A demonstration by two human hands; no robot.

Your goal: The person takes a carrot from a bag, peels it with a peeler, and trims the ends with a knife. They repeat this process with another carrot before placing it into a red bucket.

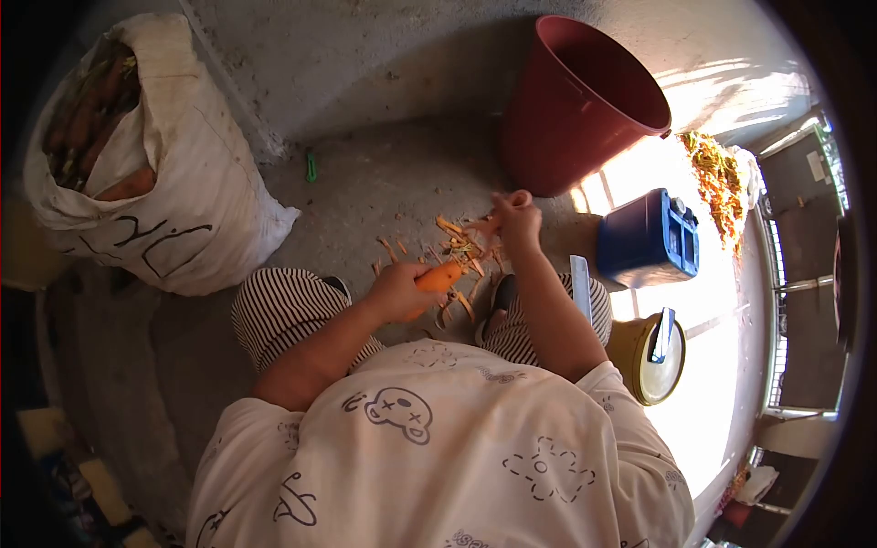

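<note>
My left hand (398, 292) is wrapped around an orange carrot (440, 277), whose bare, peeled-looking end points forward and to the right. Just beyond the carrot, my right hand (517, 222) is raised with its fingers curled closed. What it holds, if anything, is blurred and I cannot make it out. It is apart from the carrot. Below both hands, thin orange peelings (454, 239) lie scattered on the grey floor (365, 196), between my knees in striped trousers.
A white sack (196, 173) of unpeeled carrots (100, 114) stands at left. Ahead is a tall red bucket (566, 119). To the right are a blue jerrycan (639, 239), a lidded yellowish bucket (630, 356), a pale flat blade-like thing (581, 288) and a peelings heap (717, 187).
</note>
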